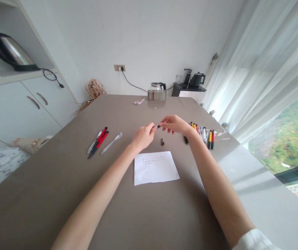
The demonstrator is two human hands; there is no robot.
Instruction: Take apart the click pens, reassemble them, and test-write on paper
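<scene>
Both my hands meet above the grey-brown table (60,180), just beyond a white sheet of paper (154,167) with a few lines of small writing. My left hand (144,136) is closed in a pinch on one end of a thin dark pen (159,126). My right hand (174,124) pinches the other end, fingers curled. A small black pen cap (162,142) lies on the table right below the hands.
A row of several pens (204,134) lies to the right of my right hand. Several red, black and clear pens (100,141) lie to the left. A kettle (158,86) and a small wrapper (138,101) sit at the table's far edge.
</scene>
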